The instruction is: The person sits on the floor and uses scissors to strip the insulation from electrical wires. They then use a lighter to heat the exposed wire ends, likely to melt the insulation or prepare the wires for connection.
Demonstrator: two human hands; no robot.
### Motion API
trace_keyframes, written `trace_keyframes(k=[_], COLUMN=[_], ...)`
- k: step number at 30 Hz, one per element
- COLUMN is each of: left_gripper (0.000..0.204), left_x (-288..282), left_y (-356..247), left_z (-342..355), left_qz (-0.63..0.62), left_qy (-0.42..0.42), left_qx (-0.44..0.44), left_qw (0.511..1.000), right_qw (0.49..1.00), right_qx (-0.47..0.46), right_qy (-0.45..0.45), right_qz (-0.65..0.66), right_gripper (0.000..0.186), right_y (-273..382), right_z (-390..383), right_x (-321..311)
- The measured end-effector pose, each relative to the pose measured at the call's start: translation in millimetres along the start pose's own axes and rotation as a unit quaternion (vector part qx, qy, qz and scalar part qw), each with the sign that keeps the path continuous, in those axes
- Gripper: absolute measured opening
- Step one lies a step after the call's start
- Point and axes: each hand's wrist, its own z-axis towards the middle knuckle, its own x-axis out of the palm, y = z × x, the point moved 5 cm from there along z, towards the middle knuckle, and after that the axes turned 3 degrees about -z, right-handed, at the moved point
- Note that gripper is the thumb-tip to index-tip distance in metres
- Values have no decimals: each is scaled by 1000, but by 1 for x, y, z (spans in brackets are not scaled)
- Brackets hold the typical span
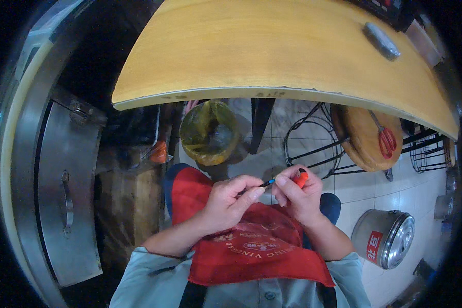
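Above my red apron (261, 259), my two hands meet at the fingertips. My left hand (233, 197) is closed, pinching a thin dark length, perhaps a wire, with a bright blue bit (270, 181) towards its right end. In my right hand (297, 192), also closed, is a red-orange handle (301, 179) with a black end; the fingers hide the rest of it, so its kind does not show. The right thumb and forefinger come close to the blue bit; whether they touch it I cannot tell.
A yellow wooden tabletop (272, 51) spans the far side, with a wrapped grey packet (382, 41) on it. Below stand a lined bin (209, 159), a black wire rack (292, 141) and a round wooden board (354, 149). A steel pot (364, 233) is at right, a steel cabinet (66, 154) at left.
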Motion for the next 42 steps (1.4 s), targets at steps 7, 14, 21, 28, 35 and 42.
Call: trace_keyframes(k=[7, 14, 21, 28, 35, 42], left_gripper=[14, 14, 8, 10, 11, 13], left_x=[-10, -8, -4, -6, -16, -21], left_y=[10, 6, -7, -14, -13, 11], left_z=[-3, 0, 1, -10, -29, -35], left_qz=[-234, -270, -165, 131, 214, 237], left_qy=[-53, -44, -77, -104, -89, -113], left_qx=[-107, -117, -94, 101, 94, 111], left_qw=[965, 955, 979, 981, 968, 958], right_qw=[993, 987, 977, 939, 954, 948], right_qx=[103, 160, -7, -81, -18, -2], right_qy=[12, -8, 10, 55, 81, 150], right_qz=[-62, 9, -214, -330, -288, -281], right_gripper=[33, 33, 20, 19, 19, 19], right_y=[-16, -27, -27, -11, -41, -75], right_z=[5, -3, -8, -2, -5, 4], right_x=[-14, -7, -5, 11, 16, 17])
